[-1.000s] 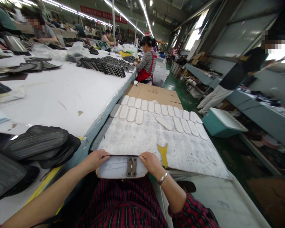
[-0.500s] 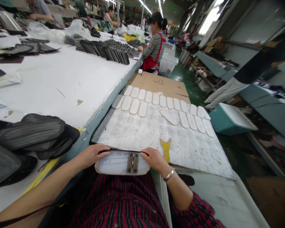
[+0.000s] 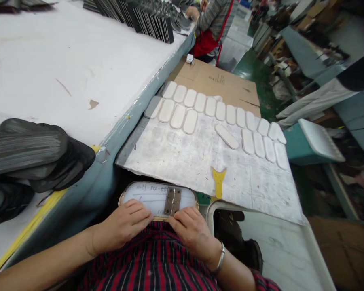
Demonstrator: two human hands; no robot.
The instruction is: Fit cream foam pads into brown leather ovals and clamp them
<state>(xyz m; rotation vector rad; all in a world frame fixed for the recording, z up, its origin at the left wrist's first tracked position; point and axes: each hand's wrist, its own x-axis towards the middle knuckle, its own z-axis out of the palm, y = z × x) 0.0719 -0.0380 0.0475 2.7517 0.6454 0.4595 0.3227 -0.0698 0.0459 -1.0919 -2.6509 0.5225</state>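
Clasping the near edge of the hinged panel (image 3: 153,198), the left hand (image 3: 130,224) and right hand (image 3: 194,232) have shifted down from its far edge, held a second ago; each grip now curls its fingers over the near rim. The panel sits at the person's waist, just beside the white sheet (image 3: 176,149), where the yellow forked piece (image 3: 219,182) stays put.

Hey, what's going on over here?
Someone's left hand and right hand hold the near edge of an oval panel with a metal hinge. Beyond it, a yellow forked piece lies at the near edge of a pale sheet, with white oval pieces in rows farther back.
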